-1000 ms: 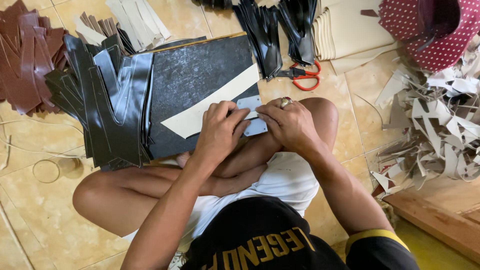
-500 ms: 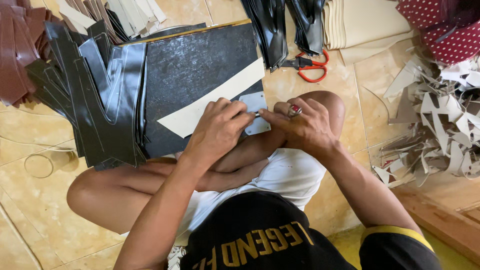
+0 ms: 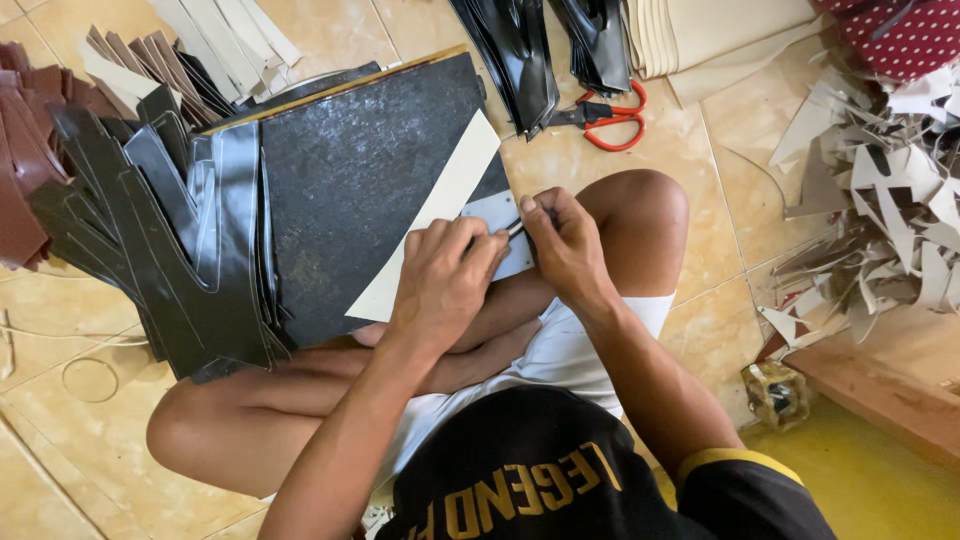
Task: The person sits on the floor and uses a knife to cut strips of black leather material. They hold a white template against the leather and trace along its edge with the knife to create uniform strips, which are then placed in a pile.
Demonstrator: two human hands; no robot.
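Template point(image 3: 500, 222) lies under both our hands on the cream strip point(image 3: 440, 215), which runs long from lower left to upper right across the dark board point(image 3: 370, 170). Our left hand point(image 3: 445, 285) presses flat on it, fingers spread, holding nothing. Our right hand point(image 3: 565, 240) pinches a thin blade point(image 3: 514, 228) at the template's edge, just beside the left fingertips. Scissors point(image 3: 610, 115) lie well beyond the right hand.

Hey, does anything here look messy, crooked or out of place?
Yes: a heap of pale offcuts lies scattered over the tiled floor at right, and red-handled scissors lie partly under black strips. The dark cutting board sits askew on the person's lap.
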